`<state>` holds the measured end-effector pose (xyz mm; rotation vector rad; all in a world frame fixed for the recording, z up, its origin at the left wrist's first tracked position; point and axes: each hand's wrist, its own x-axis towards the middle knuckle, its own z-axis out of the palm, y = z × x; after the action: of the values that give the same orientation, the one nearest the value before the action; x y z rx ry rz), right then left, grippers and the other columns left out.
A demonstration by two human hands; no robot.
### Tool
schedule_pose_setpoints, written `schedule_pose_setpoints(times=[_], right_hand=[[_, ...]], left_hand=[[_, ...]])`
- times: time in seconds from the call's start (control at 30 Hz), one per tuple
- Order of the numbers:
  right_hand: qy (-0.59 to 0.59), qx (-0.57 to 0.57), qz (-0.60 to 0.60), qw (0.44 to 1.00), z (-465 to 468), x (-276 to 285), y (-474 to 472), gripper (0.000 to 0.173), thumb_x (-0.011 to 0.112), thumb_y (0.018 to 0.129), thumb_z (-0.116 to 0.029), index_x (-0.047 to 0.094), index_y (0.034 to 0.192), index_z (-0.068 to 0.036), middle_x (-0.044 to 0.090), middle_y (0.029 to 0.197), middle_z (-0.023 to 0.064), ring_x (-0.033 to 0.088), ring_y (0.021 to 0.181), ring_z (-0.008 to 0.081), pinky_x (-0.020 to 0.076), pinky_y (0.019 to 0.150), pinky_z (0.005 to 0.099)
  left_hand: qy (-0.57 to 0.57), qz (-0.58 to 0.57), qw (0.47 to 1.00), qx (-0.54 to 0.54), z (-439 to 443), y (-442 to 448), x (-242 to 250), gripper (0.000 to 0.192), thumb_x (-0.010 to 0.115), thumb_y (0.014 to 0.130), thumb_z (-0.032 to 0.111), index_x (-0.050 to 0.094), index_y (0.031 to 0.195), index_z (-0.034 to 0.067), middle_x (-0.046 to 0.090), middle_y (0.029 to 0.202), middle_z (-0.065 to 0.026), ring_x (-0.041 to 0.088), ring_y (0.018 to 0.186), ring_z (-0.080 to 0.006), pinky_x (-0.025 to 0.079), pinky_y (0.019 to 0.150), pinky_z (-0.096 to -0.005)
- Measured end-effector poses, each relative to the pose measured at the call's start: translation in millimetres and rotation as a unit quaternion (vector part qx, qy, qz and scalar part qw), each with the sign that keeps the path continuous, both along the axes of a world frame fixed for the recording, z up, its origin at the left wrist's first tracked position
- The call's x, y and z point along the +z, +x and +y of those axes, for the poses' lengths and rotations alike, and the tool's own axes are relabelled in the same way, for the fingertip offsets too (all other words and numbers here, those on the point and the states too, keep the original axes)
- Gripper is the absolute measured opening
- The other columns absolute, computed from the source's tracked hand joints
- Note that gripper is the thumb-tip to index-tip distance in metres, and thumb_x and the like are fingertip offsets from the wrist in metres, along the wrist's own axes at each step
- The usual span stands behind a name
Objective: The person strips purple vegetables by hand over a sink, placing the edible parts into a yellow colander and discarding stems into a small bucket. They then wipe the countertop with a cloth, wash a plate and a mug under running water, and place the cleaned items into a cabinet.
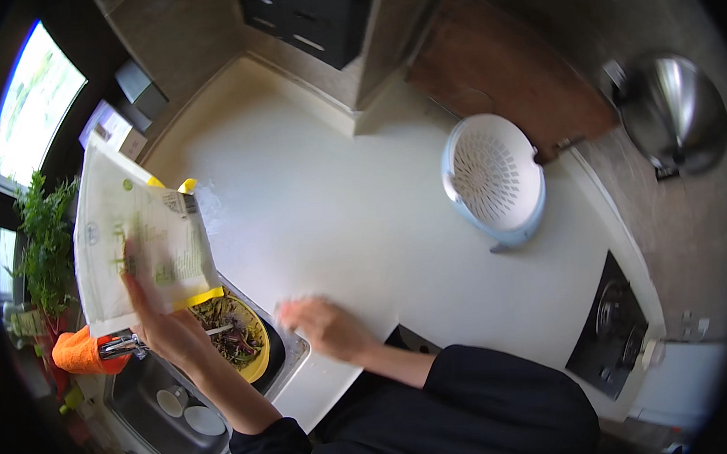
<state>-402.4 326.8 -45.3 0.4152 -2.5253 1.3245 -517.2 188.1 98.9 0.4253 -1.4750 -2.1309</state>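
My left hand (pixel 170 332) holds a white plastic food bag (pixel 146 240) with yellow edging, raised over the tap side of the sink. Below it, a yellow bowl (pixel 262 358) of mixed salad leaves (pixel 236 341) sits in the right sink basin, and a stream of water seems to fall into it. My right hand (pixel 323 326), blurred and with nothing visible in it, is over the counter just right of that basin. Its fingers look curled, but their exact pose is unclear. A white colander in a light blue outer bowl (pixel 495 178) stands tilted on the counter, away from both hands.
The left basin (pixel 143 396) holds a white mug (pixel 172 401) and a white dish (pixel 204 420). An orange cloth (pixel 87 352) hangs by the chrome tap (pixel 121 346). Leafy greens (pixel 46 246) stand near the window. Right are a brown board (pixel 503 68), a metal pan (pixel 675 114) and a hob (pixel 610 330).
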Motion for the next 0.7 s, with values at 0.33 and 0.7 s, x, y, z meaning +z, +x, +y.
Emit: schedule_pose_setpoints(times=[0.33, 0.7], right_hand=[[0.284, -0.436, 0.036, 0.853, 204.9, -48.2, -82.5, 0.038, 0.055, 0.075, 0.006, 0.057, 0.113, 0.000, 0.055, 0.122, 0.0182, 0.052, 0.112, 0.0354, 0.0405, 0.097, 0.0414], [0.134, -0.097, 0.003, 0.986, -114.6, -43.8, 80.0, 0.029, 0.055, 0.081, 0.001, 0.060, 0.109, 0.001, 0.058, 0.118, 0.0167, 0.053, 0.115, 0.0314, 0.0388, 0.101, 0.0458]], left_hand=[[-0.016, 0.001, 0.998, -0.064, -26.6, 92.2, -6.7, 0.049, 0.049, 0.095, 0.025, 0.042, 0.132, -0.005, 0.049, 0.130, -0.0155, 0.049, 0.119, -0.0252, 0.038, 0.104, -0.0419], [0.016, 0.034, 0.999, -0.036, -56.8, 134.2, 6.6, 0.042, 0.057, 0.092, 0.019, 0.048, 0.125, -0.005, 0.054, 0.122, -0.0133, 0.055, 0.108, -0.0192, 0.043, 0.095, -0.0338]])
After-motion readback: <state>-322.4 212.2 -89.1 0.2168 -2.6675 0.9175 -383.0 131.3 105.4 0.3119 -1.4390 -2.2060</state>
